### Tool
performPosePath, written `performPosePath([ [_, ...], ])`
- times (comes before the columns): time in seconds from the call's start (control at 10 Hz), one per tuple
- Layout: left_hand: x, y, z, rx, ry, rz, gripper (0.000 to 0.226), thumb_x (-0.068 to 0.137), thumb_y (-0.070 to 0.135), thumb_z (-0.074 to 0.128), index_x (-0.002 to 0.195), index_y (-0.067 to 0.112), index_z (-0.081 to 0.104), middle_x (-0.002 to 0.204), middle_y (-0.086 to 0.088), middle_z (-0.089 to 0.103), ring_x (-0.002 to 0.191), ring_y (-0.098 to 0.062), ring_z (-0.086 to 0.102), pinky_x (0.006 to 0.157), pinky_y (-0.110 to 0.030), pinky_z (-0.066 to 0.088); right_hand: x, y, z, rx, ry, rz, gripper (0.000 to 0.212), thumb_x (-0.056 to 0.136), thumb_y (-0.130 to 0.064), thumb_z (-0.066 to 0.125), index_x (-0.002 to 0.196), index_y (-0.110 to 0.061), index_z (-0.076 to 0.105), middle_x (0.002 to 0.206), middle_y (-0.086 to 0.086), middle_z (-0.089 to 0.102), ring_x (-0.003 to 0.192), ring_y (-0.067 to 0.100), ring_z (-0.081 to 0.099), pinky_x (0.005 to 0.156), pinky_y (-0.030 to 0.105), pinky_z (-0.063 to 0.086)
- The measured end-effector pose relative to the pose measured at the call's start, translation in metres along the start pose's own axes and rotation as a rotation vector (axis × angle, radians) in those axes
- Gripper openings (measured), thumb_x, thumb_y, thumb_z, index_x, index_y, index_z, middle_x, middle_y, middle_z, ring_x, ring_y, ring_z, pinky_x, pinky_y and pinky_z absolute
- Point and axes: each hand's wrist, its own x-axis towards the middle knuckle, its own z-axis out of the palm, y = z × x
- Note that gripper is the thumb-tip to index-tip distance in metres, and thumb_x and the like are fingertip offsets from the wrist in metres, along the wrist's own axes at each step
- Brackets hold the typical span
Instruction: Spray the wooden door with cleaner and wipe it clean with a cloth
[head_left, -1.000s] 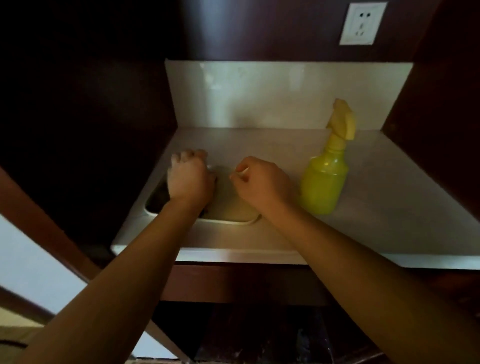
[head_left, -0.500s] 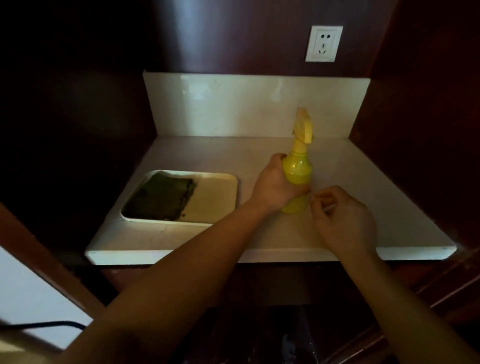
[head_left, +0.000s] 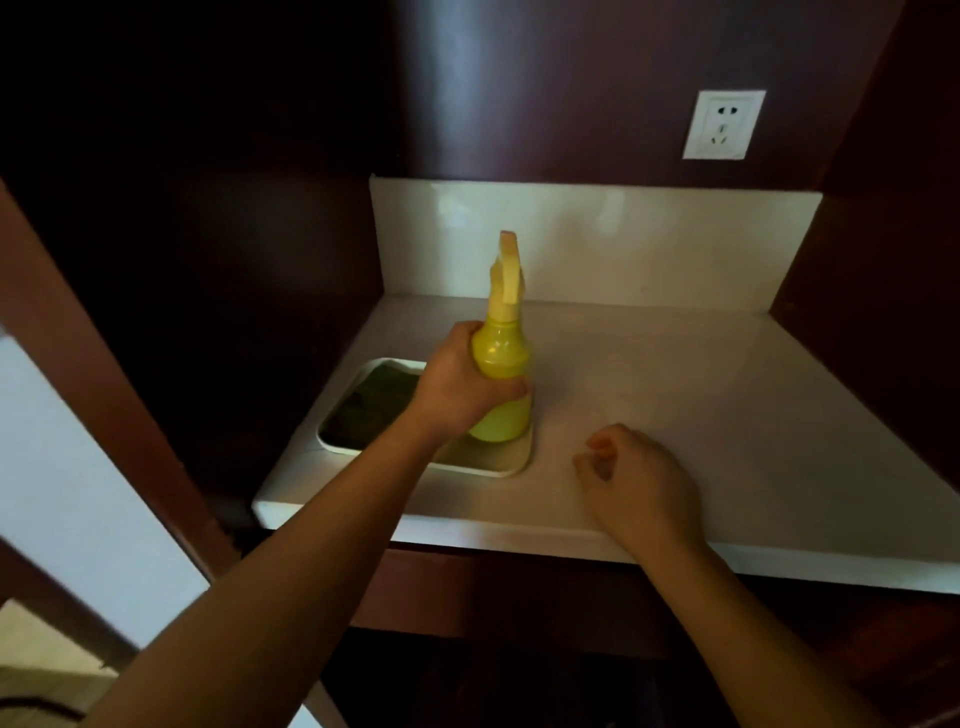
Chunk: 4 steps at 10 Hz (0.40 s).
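Note:
My left hand (head_left: 457, 387) grips the body of a yellow spray bottle (head_left: 503, 353), which stands upright over the right end of a white tray (head_left: 498, 467). Whether the bottle's base touches the tray I cannot tell. A dark green cloth (head_left: 376, 402) lies flat in the tray's left half, partly hidden by my left wrist. My right hand (head_left: 636, 480) hovers over the white counter (head_left: 727, 405) to the right of the tray, fingers loosely curled, holding nothing. Dark wooden panels (head_left: 234, 249) surround the niche.
A white backsplash (head_left: 597, 244) runs behind the counter. A white wall socket (head_left: 723, 124) sits above it on the dark back wall. A reddish-brown wooden frame (head_left: 78, 364) slants down the left side. The counter's front edge (head_left: 519, 535) is near my forearms.
My left hand has carried the spray bottle leftward from the bare counter to over the tray's right end. My right hand has let go of the bottle's base and stays low on the right.

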Motion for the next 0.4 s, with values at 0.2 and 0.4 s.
performPosePath([
  [0.2, -0.004, -0.016, -0.006, -0.058, -0.048, -0.009, 0.079, 0.071, 0.021, 0.089, 0.136, 0.016, 0.045, 0.118, 0.0, 0.058, 0.11, -0.021, 0.06, 0.088, -0.034, 0.052, 0.001, -0.007, -0.003, 0.006, -0.057, -0.008, 0.025, 0.092, -0.043, 0.057, 0.111, -0.028, 0.061, 0.112, -0.007, 0.063, 0.103, 0.018, 0.057, 0.082, 0.031, 0.049],
  [0.4, -0.022, -0.025, -0.008, -0.112, 0.015, 0.019, 0.099, 0.08, 0.025, 0.082, 0.156, 0.019, 0.018, 0.144, 0.003, 0.043, 0.129, -0.014, 0.047, 0.105, -0.034, 0.044, 0.007, -0.026, -0.075, 0.324, 0.156, -0.061, 0.01, 0.089, -0.03, 0.066, 0.099, -0.03, 0.065, 0.096, -0.015, 0.067, 0.089, 0.002, 0.063, 0.083, 0.026, 0.051],
])
